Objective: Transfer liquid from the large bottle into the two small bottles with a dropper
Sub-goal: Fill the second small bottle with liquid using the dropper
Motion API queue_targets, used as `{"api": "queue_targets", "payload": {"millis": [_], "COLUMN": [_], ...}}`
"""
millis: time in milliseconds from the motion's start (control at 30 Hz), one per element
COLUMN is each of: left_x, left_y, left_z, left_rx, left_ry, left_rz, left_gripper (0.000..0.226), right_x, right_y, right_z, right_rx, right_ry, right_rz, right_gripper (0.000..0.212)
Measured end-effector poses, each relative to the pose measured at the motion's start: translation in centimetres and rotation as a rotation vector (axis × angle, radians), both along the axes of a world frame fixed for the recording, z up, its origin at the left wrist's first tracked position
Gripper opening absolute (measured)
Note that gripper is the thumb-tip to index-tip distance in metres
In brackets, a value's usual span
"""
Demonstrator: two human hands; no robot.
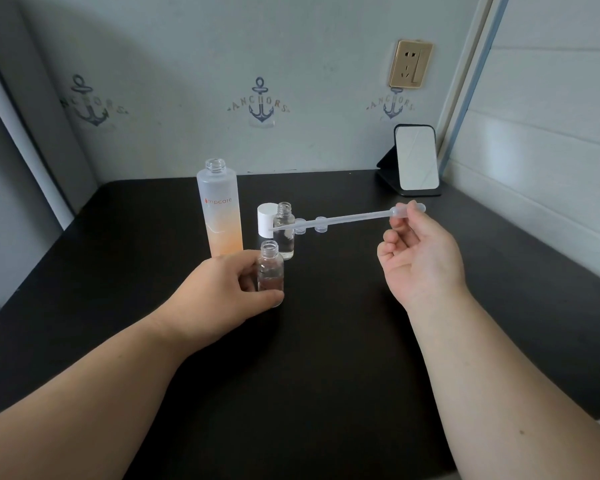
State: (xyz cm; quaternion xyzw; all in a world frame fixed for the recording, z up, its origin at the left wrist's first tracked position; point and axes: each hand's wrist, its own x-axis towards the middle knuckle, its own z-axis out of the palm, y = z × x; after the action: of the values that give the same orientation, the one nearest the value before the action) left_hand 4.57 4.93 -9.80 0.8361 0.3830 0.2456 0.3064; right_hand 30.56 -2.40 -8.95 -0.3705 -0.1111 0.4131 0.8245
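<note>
Dark table [326, 341], uncapped, part-filled large bottle [220, 211].

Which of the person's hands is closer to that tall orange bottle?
Left. The left hand grips a small bottle just in front of the tall bottle. The right hand is well off to its right, pinching the dropper by its bulb.

Domestic room corner: anchor-print wallpaper [260, 103], brass wall socket [410, 64], folding vanity mirror [417, 160] on a black table [326, 341].
</note>
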Motion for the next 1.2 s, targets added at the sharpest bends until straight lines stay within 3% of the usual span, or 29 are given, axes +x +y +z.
{"api": "queue_targets", "payload": {"millis": [100, 233, 433, 567, 667, 767, 900, 1200], "left_x": [-0.1, -0.7, -1.0, -1.0, -1.0, -0.6, -0.2, -0.2], "left_y": [-0.1, -0.4, -0.4, 0.5, 1.0, 1.6, 2.3, 2.5], "left_z": [0.0, 0.2, 0.7, 0.7, 0.7, 0.3, -0.5, -0.7], "left_rx": [-0.014, -0.072, -0.021, -0.013, 0.012, -0.031, -0.054, 0.02], "left_ry": [-0.038, -0.222, -0.423, -0.486, -0.487, -0.508, -0.377, -0.327], "left_rz": [-0.016, -0.005, 0.278, 0.446, 0.511, 0.482, 0.405, 0.406], "left_gripper": [0.021, 0.022, 0.029, 0.015, 0.019, 0.04, 0.071, 0.053], "right_x": [0.0, 0.0, 0.0, 0.0, 0.0, 0.0, 0.0, -0.2], "right_y": [0.0, 0.0, -0.1, -0.1, -0.1, -0.1, -0.1, -0.1], "right_z": [0.0, 0.0, 0.1, 0.2, 0.2, 0.2, 0.2, 0.2], "right_rx": [0.004, 0.014, 0.021, 0.03, 0.026, 0.026, 0.037, 0.056], "right_ry": [0.0, 0.0, 0.005, 0.006, -0.003, 0.001, -0.001, -0.008], "right_rz": [0.012, 0.021, 0.027, 0.039, 0.046, 0.047, 0.057, 0.068], "right_gripper": [0.019, 0.023, 0.023, 0.025, 0.029, 0.029, 0.025, 0.023]}}
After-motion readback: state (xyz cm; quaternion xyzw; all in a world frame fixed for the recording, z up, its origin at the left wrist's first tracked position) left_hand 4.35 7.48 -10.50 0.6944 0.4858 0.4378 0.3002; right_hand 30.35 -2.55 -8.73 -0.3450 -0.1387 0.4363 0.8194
